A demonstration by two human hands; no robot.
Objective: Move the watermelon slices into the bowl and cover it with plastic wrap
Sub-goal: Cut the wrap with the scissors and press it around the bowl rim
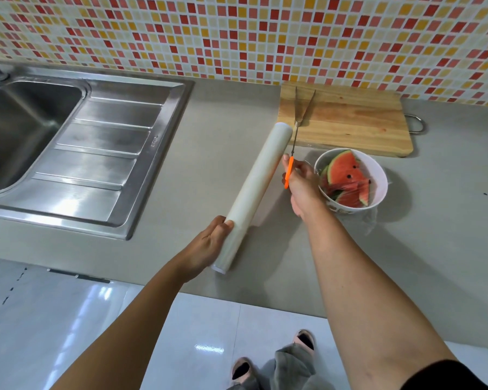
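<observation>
The left arm reaches forward from the near left. The left hand (206, 249) grips the near end of the plastic wrap roll (258, 187), with the fingers curled over the top of it. The roll is long and white, and it points from the near left to the far right. Whether it lies fully on the grey counter (434, 220) or is lifted a little, I cannot tell.

The right arm comes from the near right and goes across the counter. The right hand (302, 187) is between the roll and the bowl, with its back turned upward. It holds the scissors (289, 171) by the orange handle, and the fingers are closed around it. The two metal blades point to the far side and stand apart in a narrow V shape. Their tips are above the left part of the wooden cutting board (364, 122).

The white bowl (378, 175) stands on the counter just right of the right hand and near the cutting board. The watermelon slices (345, 175) are inside it, red with green rind and some dark seeds. A thin clear film (369, 220) hangs down at the near side of the bowl and seems to lie over the slices.

The steel sink (26, 130) is at the far left, well apart from the bowl.
</observation>
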